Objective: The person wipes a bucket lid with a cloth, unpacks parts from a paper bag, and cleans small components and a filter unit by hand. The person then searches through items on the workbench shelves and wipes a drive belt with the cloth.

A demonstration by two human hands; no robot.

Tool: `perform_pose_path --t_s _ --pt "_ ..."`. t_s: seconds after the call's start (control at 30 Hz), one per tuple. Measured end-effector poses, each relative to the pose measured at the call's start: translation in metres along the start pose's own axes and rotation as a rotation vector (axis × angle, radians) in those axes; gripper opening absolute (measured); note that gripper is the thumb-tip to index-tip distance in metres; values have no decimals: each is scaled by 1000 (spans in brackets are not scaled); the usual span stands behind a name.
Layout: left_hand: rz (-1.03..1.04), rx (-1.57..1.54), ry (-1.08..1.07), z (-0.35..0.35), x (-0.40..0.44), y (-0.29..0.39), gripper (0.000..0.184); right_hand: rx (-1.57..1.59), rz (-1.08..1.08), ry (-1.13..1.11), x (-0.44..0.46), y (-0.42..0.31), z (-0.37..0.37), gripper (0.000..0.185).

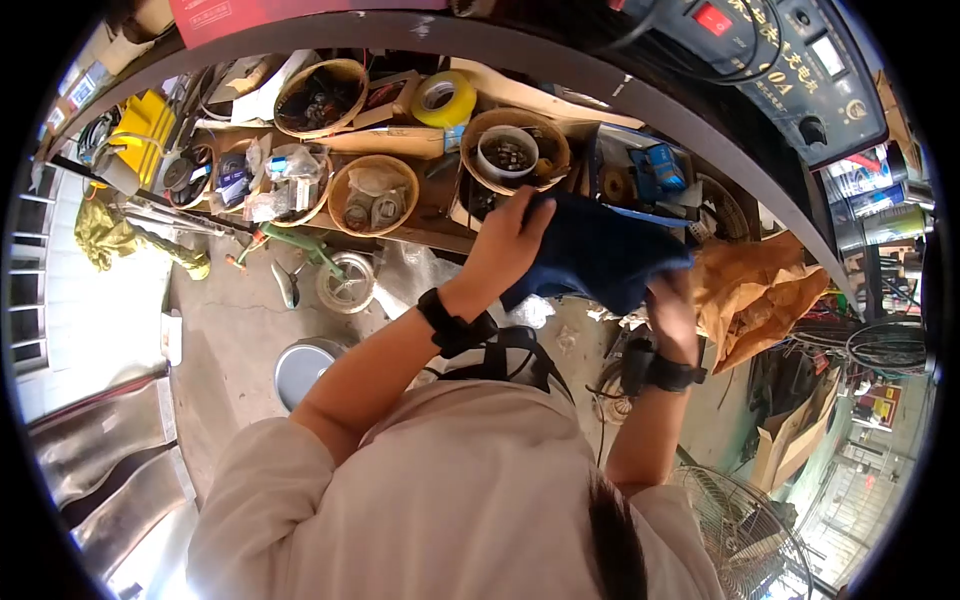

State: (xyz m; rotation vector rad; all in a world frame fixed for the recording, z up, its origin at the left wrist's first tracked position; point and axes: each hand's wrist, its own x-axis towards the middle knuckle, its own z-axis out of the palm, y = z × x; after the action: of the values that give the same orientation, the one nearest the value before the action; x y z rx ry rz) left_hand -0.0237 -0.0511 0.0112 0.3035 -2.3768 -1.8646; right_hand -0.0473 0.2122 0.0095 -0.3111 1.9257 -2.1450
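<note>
Your left hand [508,238] clamped the blue cloth [597,250]; at its right end, your right hand [672,312] blurred, grip impossible to tell.

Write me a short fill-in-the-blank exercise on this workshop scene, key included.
The left hand and right hand hold a dark ____ cloth.
The roll of tape among the baskets is ____.
The white bowl sits ____ a round basket.
The rocker switch on the charger is ____.

Missing words: blue; yellow; inside; red
</note>
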Motion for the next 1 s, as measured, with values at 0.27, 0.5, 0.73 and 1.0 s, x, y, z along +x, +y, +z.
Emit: perform_pose_path --t_s 0.27,0.5,0.73,1.0 --pt "220 -249 -274 29 8 67 38 615 97 278 12 145 -67 48" --pt "46 -288 -97 27 23 35 43 1092 -132 -219 9 12 -66 41" --pt "209 -131 -433 77 22 58 49 688 63 228 1 71 -42 43" --pt "58 30 -214 15 96 -45 51 1501 308 158 -4 28 -26 51"
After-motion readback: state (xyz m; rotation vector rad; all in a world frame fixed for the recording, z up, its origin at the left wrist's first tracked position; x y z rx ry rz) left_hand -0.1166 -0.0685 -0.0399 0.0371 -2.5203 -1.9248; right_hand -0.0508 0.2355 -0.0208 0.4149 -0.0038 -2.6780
